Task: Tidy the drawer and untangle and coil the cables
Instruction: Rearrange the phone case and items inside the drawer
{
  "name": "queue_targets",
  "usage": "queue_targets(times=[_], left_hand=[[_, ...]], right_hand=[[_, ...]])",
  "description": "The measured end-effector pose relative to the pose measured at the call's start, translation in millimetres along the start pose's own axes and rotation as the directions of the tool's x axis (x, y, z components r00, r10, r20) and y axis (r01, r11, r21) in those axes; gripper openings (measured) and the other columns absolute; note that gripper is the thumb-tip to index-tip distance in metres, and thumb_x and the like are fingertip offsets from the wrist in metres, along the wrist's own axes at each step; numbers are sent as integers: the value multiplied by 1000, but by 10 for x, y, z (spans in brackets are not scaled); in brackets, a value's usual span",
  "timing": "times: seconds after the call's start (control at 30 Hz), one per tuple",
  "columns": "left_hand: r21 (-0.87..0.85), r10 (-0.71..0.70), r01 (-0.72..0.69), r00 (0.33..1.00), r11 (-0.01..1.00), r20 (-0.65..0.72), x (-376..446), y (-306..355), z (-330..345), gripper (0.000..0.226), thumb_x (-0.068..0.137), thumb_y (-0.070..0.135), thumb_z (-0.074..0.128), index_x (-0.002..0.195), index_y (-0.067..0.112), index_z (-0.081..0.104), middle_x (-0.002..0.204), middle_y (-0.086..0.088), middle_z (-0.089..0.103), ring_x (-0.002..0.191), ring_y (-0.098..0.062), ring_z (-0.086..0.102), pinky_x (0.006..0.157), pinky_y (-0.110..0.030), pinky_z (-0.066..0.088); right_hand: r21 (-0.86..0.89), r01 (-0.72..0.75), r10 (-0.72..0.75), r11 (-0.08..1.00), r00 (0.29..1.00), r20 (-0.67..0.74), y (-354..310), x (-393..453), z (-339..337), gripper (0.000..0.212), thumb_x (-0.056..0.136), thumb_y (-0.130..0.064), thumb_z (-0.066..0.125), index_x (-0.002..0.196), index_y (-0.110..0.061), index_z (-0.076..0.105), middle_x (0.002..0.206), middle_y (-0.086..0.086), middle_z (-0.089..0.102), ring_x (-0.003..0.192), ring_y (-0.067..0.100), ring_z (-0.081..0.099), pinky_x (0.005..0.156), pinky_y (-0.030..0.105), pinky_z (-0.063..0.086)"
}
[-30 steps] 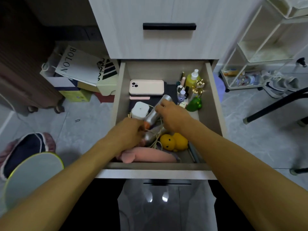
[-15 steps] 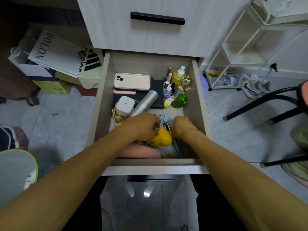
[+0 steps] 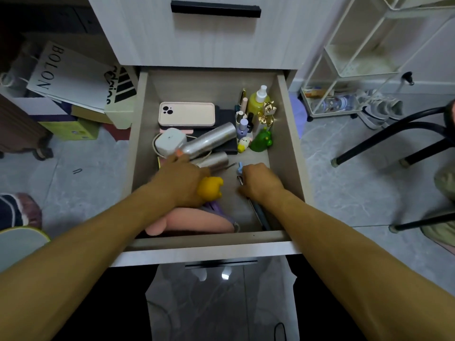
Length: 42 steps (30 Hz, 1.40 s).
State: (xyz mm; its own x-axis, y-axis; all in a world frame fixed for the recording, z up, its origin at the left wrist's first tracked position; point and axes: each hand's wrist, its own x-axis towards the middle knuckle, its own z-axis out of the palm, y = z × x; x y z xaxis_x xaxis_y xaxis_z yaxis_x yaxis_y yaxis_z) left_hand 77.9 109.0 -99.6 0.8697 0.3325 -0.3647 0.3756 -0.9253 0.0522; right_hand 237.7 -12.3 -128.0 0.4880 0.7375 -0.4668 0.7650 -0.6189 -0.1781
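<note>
A: Your left hand (image 3: pixel 183 179) is deep in the open drawer (image 3: pixel 286 134), palm down, fingers curled over the clutter at the middle. A yellow duck toy (image 3: pixel 210 189) sits just against its right edge. Can't tell from here whether you're actually gripping anything under the palm.

B: And the right?

A: Your right hand (image 3: pixel 259 182) is clenched into a loose fist at the right side of the drawer floor, well apart from the left. A thin metal tool (image 3: pixel 240 179) and a small blue clip (image 3: pixel 239 168) poke out beside the knuckles; whether the fist closes on them is hidden.

B: Cables?

A: A pale cable (image 3: pixel 155 143) loops around the white charger block (image 3: pixel 171 141) at the left, and runs under the silver cylinder (image 3: pixel 209 141) that lies tilted across the middle. A second silver cylinder (image 3: pixel 214 159) lies just below it, touching your left fingertips' side.

B: Rest of the drawer?

A: Pink phone (image 3: pixel 186 113) flat at the back, on a dark case. Back right corner: yellow spray bottle (image 3: pixel 258 102), small bottles, gold ornament (image 3: pixel 268 114), green frog figure (image 3: pixel 262 142), tiny white duck (image 3: pixel 243 145). Front left: a pink plush (image 3: pixel 192 223) lies under your left wrist, against the front wall
</note>
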Motion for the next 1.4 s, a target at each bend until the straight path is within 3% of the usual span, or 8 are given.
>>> queue_targets(times=[0.2, 0.33, 0.47, 0.67, 0.9, 1.1, 1.23, 1.4], left_hand=[[-15, -78, 78, 996, 997, -40, -35, 39, 82, 45, 83, 60, 55, 118, 31, 57, 110, -1, 67, 122, -30, 40, 104, -44, 25], [0, -116, 116, 987, 993, -114, -84, 58, 92, 50, 77, 55, 62, 120, 30, 56, 113, 0, 66, 120, -29, 44, 105, -42, 25], [31, -154, 160, 979, 987, -136, -252, -53, 19, 57, 71, 44, 68, 124, 26, 56, 119, -4, 61, 120, -29, 45, 108, -41, 24], [25, -140, 143, 984, 989, -106, -340, -129, 5, 53, 74, 32, 67, 126, 25, 57, 121, -8, 58, 124, -32, 41, 111, -42, 20], [-11, -139, 138, 988, 990, -71, -336, -77, -4, 59, 76, 32, 66, 132, 28, 50, 129, -5, 54, 131, -29, 35, 114, -41, 20], [-14, -132, 132, 986, 991, -104, -355, -106, -12, 59, 77, 32, 68, 132, 27, 51, 131, -3, 55, 132, -28, 36, 115, -43, 19], [176, 24, 34, 947, 984, -319, -421, -230, 4, 47, 56, 24, 81, 102, 20, 71, 98, -6, 72, 110, -35, 58, 112, -51, 4], [207, 91, -14, 925, 978, -369, -591, -370, -51, 55, 51, 21, 86, 104, 17, 72, 103, -7, 73, 104, -35, 63, 108, -52, 12]], right_hand=[[-123, -6, 16, 992, 997, 79, -117, -49, 57, 32, 95, -12, 51, 126, -2, 51, 128, 19, 53, 114, 36, 56, 88, 41, 48], [24, -59, 55, 998, 987, 153, -59, -85, 45, 25, 89, -22, 61, 107, -5, 55, 110, 17, 54, 101, 32, 58, 75, 33, 46], [185, -109, 107, 977, 994, 19, -19, -126, -77, 23, 86, -29, 60, 82, -9, 49, 95, 13, 53, 81, 29, 55, 65, 30, 44], [-289, -66, 56, 955, 997, -44, 24, -327, -153, 25, 96, -6, 46, 117, -5, 58, 119, 15, 59, 103, 30, 63, 79, 37, 53], [-391, -42, 68, 919, 996, 52, 15, -292, -105, 30, 97, -3, 43, 124, -6, 56, 129, 13, 55, 112, 30, 60, 82, 36, 51], [-73, 45, -33, 996, 988, 149, -16, -226, -81, 24, 95, -16, 52, 117, -8, 57, 123, 16, 56, 109, 32, 57, 88, 38, 48], [328, 173, -229, 929, 963, 141, -198, -232, -86, 23, 85, -27, 69, 104, -14, 67, 107, 6, 67, 100, 22, 61, 86, 32, 51], [338, 194, -270, 921, 943, 193, -531, -203, 18, 45, 82, -28, 73, 118, -8, 55, 117, 11, 61, 100, 24, 58, 83, 34, 49]])
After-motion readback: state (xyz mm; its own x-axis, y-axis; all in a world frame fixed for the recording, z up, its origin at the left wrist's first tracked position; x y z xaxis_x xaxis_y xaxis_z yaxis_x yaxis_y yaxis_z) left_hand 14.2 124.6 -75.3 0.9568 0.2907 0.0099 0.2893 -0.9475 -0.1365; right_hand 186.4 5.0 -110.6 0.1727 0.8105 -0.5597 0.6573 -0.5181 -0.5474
